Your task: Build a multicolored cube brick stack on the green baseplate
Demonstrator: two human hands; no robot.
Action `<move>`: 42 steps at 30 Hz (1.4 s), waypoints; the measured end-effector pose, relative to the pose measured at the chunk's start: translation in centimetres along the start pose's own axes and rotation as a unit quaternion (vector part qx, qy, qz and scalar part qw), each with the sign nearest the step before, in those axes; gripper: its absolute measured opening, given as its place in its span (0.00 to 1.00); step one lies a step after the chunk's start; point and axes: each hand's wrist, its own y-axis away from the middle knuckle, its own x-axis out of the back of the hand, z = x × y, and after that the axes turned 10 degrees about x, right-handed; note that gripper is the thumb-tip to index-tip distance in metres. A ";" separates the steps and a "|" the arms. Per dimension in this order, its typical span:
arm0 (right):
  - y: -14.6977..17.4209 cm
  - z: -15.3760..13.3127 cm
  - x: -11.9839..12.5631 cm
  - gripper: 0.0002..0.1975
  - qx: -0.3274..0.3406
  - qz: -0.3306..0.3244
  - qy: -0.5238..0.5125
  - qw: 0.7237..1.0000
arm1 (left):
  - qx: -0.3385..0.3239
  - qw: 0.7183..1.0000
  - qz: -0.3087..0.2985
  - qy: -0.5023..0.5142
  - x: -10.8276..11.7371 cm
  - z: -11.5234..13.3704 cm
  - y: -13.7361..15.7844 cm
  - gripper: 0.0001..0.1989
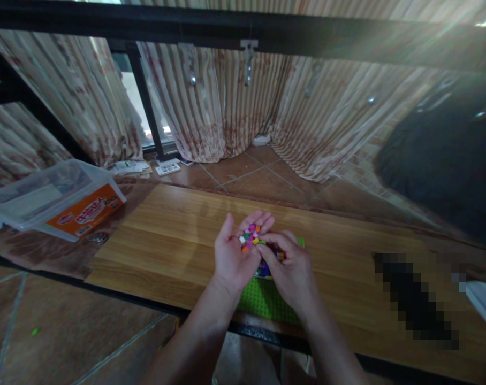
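Note:
My left hand [233,264] is held palm up over the table, cupping a small heap of colourful toy bricks [251,235] in pink, orange, yellow, white and green. Thumb and fingers of my right hand [293,262] are pinched together at the edge of that palm, by a yellow-green piece [261,243]. Whether the pinch grips this piece is hard to make out. Beneath both hands lies a green studded baseplate [263,299]. More dark and bright bricks [264,269] sit over it, partly hidden by my hands.
A wooden board [154,251] covers the tabletop. At the left stands a clear plastic bin [38,208] with an orange label. A pixelated black object [415,299] lies at the right. One small green piece [35,331] is on the tiled floor. A dark bar [211,27] crosses overhead.

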 end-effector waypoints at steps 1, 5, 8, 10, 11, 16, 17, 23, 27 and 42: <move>0.0 -0.1 0.0 0.05 -0.005 0.004 -0.003 1.000 | -0.001 1.000 0.002 0.003 0.0 0.0 0.0 0.25; 0.1 0.0 0.4 0.05 -0.023 0.026 -0.018 0.999 | -0.010 1.000 0.009 0.019 -0.1 0.1 -0.1 0.23; 0.0 0.9 1.4 0.06 -0.060 0.096 -0.025 0.993 | -0.025 0.998 0.034 0.041 0.1 0.6 -0.4 0.20; -0.1 2.0 2.3 0.07 -0.103 0.164 -0.033 0.981 | -0.036 0.996 0.059 0.059 0.4 1.2 -0.7 0.18; -0.2 2.7 2.8 0.08 -0.123 0.195 -0.037 0.972 | -0.041 0.995 0.072 0.064 0.5 1.5 -0.8 0.18; -0.8 5.4 4.2 0.11 -0.156 0.204 -0.034 0.966 | -0.065 0.990 0.111 0.054 0.9 3.1 -1.9 0.17; -0.9 5.7 4.2 0.11 -0.154 0.184 -0.031 0.970 | -0.069 0.990 0.115 0.052 0.9 3.4 -2.1 0.17; -1.4 6.9 3.7 0.11 -0.184 0.045 -0.055 0.980 | -0.067 0.988 0.127 0.046 1.1 4.8 -3.3 0.16; -1.6 7.3 3.6 0.10 -0.198 0.009 -0.078 0.977 | -0.063 0.987 0.140 0.046 1.3 5.2 -3.7 0.16; -2.2 6.6 3.3 0.09 -0.254 0.040 -0.162 0.953 | 0.038 0.983 0.161 -0.082 1.9 3.7 -4.2 0.15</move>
